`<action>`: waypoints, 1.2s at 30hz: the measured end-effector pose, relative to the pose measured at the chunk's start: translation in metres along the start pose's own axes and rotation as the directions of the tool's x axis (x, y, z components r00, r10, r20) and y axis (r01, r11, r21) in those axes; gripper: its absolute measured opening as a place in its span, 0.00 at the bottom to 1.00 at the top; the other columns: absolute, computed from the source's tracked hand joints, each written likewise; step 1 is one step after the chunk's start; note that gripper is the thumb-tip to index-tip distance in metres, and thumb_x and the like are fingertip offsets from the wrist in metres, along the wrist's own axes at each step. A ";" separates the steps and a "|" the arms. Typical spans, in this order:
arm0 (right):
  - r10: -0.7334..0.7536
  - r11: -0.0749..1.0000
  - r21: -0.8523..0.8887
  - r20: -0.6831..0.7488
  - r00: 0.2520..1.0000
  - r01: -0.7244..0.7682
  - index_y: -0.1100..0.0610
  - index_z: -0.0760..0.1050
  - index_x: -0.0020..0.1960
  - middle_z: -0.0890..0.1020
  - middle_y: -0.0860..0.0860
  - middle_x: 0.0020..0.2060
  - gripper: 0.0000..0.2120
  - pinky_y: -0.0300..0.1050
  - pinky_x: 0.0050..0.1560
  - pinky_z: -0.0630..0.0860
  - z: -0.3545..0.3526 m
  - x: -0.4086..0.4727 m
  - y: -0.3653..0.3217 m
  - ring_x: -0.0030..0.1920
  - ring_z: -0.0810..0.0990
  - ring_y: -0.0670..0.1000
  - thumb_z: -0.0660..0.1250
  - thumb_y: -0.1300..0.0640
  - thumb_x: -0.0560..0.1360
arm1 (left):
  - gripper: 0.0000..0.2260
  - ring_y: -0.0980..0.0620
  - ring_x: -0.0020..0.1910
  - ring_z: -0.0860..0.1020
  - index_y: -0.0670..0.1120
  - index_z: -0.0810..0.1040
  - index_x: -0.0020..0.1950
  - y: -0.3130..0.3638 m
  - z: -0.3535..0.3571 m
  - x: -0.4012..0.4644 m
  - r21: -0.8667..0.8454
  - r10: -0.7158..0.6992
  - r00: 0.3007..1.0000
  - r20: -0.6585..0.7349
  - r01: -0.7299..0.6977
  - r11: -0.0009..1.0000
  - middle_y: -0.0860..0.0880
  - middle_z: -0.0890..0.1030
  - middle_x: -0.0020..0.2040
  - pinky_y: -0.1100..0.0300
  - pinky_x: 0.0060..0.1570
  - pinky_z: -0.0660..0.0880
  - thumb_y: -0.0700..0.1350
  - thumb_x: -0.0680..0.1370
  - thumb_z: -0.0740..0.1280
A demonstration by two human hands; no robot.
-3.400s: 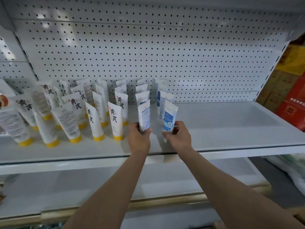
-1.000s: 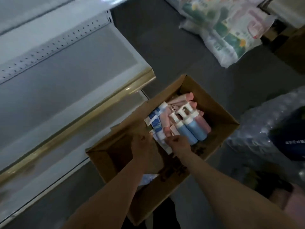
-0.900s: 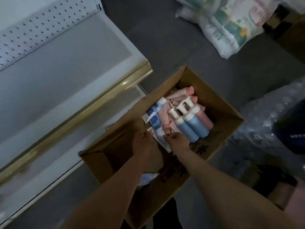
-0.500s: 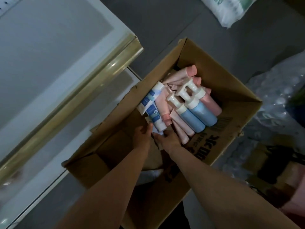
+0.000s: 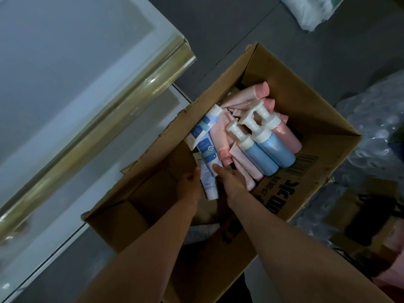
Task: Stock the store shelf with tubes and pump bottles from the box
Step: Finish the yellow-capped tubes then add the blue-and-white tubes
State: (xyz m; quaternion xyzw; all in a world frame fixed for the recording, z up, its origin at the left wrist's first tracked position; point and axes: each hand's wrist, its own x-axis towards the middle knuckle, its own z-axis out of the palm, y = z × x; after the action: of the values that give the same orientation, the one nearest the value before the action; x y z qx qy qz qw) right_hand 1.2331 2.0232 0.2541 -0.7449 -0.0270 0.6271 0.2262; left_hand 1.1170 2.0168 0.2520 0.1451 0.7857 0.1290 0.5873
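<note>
An open cardboard box (image 5: 310,99) stands on the floor below me. Inside lie white-and-blue tubes (image 5: 206,147), pink tubes (image 5: 247,95), two blue pump bottles (image 5: 265,157) and a pink pump bottle (image 5: 287,137). Both my hands reach into the box's near part. My left hand (image 5: 189,185) lies against the left side of a small white tube (image 5: 209,185), thumb touching it; its fingers are hidden. My right hand (image 5: 229,179) is on the other side of that tube, and one fingertip touches the cap end of a white-and-blue tube.
The store shelf's lower deck with a gold front strip (image 5: 105,110) runs along the left, close to the box. Plastic-wrapped packs (image 5: 371,136) lie to the right. A white bag of goods (image 5: 310,9) lies on the grey floor at the top.
I turned from the stocked shelf down to the box. Both hands moved deeper into it and now flank a small white tube.
</note>
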 end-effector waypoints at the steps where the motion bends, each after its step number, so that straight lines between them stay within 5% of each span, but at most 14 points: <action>1: 0.022 0.999 0.046 0.030 0.999 -0.023 0.57 0.82 0.53 0.86 0.55 0.49 0.14 0.58 0.60 0.79 -0.002 0.000 0.003 0.51 0.85 0.56 0.76 0.51 0.71 | 0.18 0.50 0.52 0.77 0.49 0.74 0.62 -0.002 0.002 0.002 -0.012 -0.020 1.000 0.013 0.020 1.000 0.47 0.79 0.57 0.53 0.50 0.73 0.60 0.80 0.60; 8: 0.078 0.990 0.100 0.166 0.983 -0.096 0.58 0.77 0.59 0.85 0.56 0.51 0.15 0.46 0.50 0.79 -0.014 -0.014 0.015 0.52 0.84 0.53 0.73 0.53 0.76 | 0.18 0.46 0.52 0.80 0.44 0.75 0.65 -0.014 0.003 0.004 -0.128 -0.128 0.982 0.141 0.146 0.981 0.43 0.81 0.58 0.52 0.49 0.77 0.53 0.79 0.67; 12: 0.122 0.980 0.131 0.195 0.973 -0.149 0.58 0.76 0.64 0.84 0.56 0.50 0.16 0.50 0.57 0.79 -0.012 -0.028 0.015 0.50 0.83 0.53 0.69 0.53 0.79 | 0.14 0.42 0.50 0.81 0.42 0.76 0.64 -0.021 -0.001 -0.012 -0.214 -0.185 0.944 0.274 0.247 0.945 0.41 0.82 0.54 0.50 0.51 0.78 0.45 0.80 0.68; 15: 0.170 0.974 0.119 0.193 0.966 -0.195 0.59 0.76 0.64 0.83 0.56 0.49 0.18 0.49 0.55 0.79 -0.013 -0.042 0.013 0.50 0.82 0.53 0.71 0.52 0.77 | 0.17 0.41 0.52 0.81 0.46 0.73 0.67 -0.024 -0.013 -0.026 -0.277 -0.201 0.941 0.272 0.277 0.920 0.40 0.81 0.57 0.48 0.47 0.79 0.45 0.79 0.69; 19: 0.154 0.970 0.154 0.206 0.967 -0.187 0.60 0.76 0.62 0.83 0.58 0.53 0.17 0.46 0.49 0.80 -0.021 -0.070 0.004 0.53 0.81 0.54 0.72 0.56 0.75 | 0.22 0.41 0.53 0.81 0.49 0.72 0.65 -0.024 -0.030 -0.048 -0.363 -0.187 0.961 0.204 0.252 0.897 0.42 0.81 0.57 0.40 0.55 0.78 0.49 0.74 0.74; 22: 0.124 0.975 0.149 0.262 0.957 -0.167 0.60 0.77 0.57 0.83 0.55 0.48 0.09 0.41 0.38 0.77 -0.024 -0.100 -0.011 0.46 0.81 0.50 0.69 0.58 0.78 | 0.32 0.41 0.54 0.82 0.45 0.76 0.64 -0.019 -0.040 -0.054 -0.397 -0.098 0.984 0.152 0.151 0.905 0.42 0.82 0.57 0.41 0.60 0.76 0.58 0.65 0.78; 24: 0.076 0.976 0.173 0.316 0.946 -0.136 0.59 0.76 0.58 0.83 0.54 0.46 0.09 0.40 0.32 0.77 -0.026 -0.120 -0.020 0.43 0.81 0.49 0.67 0.59 0.79 | 0.26 0.40 0.55 0.81 0.41 0.77 0.63 -0.010 -0.045 -0.058 -0.415 -0.042 0.988 0.149 0.101 0.904 0.40 0.82 0.57 0.43 0.60 0.76 0.53 0.71 0.75; 28: -0.064 0.977 0.213 0.369 0.927 -0.018 0.55 0.74 0.65 0.83 0.54 0.52 0.15 0.43 0.36 0.78 -0.027 -0.159 -0.040 0.49 0.82 0.51 0.67 0.59 0.79 | 0.25 0.37 0.56 0.80 0.38 0.77 0.61 0.027 -0.062 -0.101 -0.428 0.059 0.985 0.161 0.016 0.903 0.36 0.81 0.58 0.38 0.61 0.74 0.50 0.70 0.76; 30: -0.122 0.974 0.225 0.400 0.908 0.031 0.53 0.74 0.65 0.83 0.53 0.54 0.15 0.44 0.41 0.77 -0.028 -0.178 -0.051 0.51 0.81 0.51 0.67 0.57 0.79 | 0.14 0.39 0.52 0.80 0.38 0.77 0.58 0.046 -0.073 -0.139 -0.463 0.127 0.977 0.173 -0.033 0.886 0.37 0.81 0.54 0.45 0.55 0.79 0.45 0.77 0.71; 32: -0.180 0.970 0.229 0.448 0.876 0.082 0.54 0.76 0.63 0.84 0.53 0.49 0.12 0.42 0.40 0.78 -0.029 -0.196 -0.061 0.45 0.83 0.49 0.66 0.56 0.80 | 0.05 0.46 0.42 0.80 0.40 0.77 0.53 0.061 -0.081 -0.172 -0.517 0.202 0.958 0.203 -0.070 0.853 0.41 0.82 0.46 0.57 0.38 0.80 0.41 0.81 0.65; 36: -0.334 0.936 0.277 0.511 0.792 0.217 0.56 0.76 0.62 0.84 0.51 0.44 0.13 0.40 0.39 0.80 -0.028 -0.235 -0.086 0.41 0.83 0.46 0.66 0.53 0.80 | 0.11 0.46 0.43 0.82 0.40 0.77 0.61 0.089 -0.102 -0.211 -0.573 0.360 0.920 0.157 -0.212 0.791 0.41 0.83 0.49 0.57 0.37 0.80 0.40 0.79 0.67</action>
State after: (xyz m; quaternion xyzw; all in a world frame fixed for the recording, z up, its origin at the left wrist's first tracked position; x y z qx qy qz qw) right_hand 1.2309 2.0152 0.5060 -0.4937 -0.1352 0.7738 0.3731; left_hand 1.0826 2.0160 0.5003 0.1057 0.6014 0.4153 0.6743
